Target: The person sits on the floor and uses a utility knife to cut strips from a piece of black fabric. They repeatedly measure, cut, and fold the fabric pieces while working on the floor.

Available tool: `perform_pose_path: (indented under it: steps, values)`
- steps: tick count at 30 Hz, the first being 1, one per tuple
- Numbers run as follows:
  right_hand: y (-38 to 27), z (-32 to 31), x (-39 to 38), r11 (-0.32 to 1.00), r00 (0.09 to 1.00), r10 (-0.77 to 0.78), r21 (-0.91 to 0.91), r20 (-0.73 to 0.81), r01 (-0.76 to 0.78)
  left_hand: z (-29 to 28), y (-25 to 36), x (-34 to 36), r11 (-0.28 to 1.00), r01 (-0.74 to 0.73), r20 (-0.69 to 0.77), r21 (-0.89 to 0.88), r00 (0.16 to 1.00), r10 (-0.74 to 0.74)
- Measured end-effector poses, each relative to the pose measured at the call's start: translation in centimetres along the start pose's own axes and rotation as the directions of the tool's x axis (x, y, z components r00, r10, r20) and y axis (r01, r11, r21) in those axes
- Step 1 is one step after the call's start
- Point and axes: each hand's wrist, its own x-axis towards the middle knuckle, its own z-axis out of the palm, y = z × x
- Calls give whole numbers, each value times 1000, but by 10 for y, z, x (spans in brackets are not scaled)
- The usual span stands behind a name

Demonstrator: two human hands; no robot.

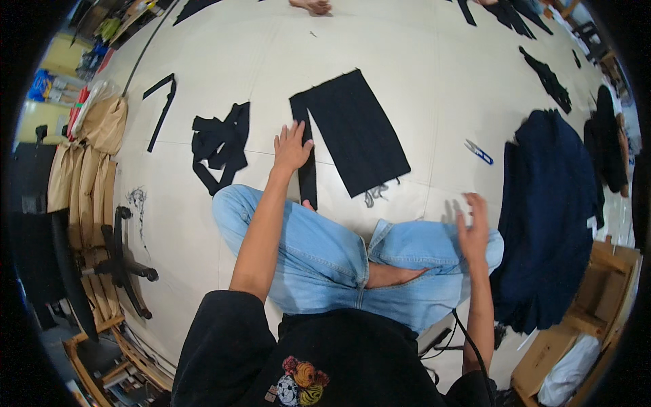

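On the floor before my crossed legs lies a wide black cloth panel [359, 129] with a frayed lower edge. A narrow black cloth strip [308, 178] runs along its left side, meeting it near the top. My left hand [292, 149] rests on this strip with its fingers spread, gripping nothing. Over my right knee my right hand [474, 227] is raised, fingers apart and holding nothing. Blue-handled thread snips [480, 152] lie on the floor ahead of it. Left of my left hand is a small heap of black cloth scraps [234, 139].
A bent black strip [163, 108] lies farther left, near loose dark threads [137, 203]. Along my right side sits a big dark navy cloth pile [546, 217], with a cardboard box [549, 356] behind. A chair base [122, 261] stands at left. A person's bare foot [312, 7] shows far ahead.
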Motion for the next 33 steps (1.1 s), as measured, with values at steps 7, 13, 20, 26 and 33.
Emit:
perform_pose_path:
  steps: [7, 13, 20, 26, 33]
  values:
    - [7, 45, 0, 997, 981, 74, -49, 179, -66, -8, -13, -2, 976, 209, -130, -54, 968, -215]
    - [-2, 44, 2, 994, 978, 76, -93, 193, -59, -14, -24, 38, 954, 269, -61, 133, 963, -263]
    - [-7, 42, 4, 982, 949, 187, -50, 254, -180, -7, -34, 17, 828, 480, -209, -289, 813, -544]
    - [-3, 44, 3, 981, 944, 195, -70, 265, -183, -8, -40, 46, 998, 59, -374, -13, 925, -60]
    - [37, 57, 7, 975, 994, 77, -216, 77, -59, -8, -43, 67, 991, 86, -219, -99, 970, -106]
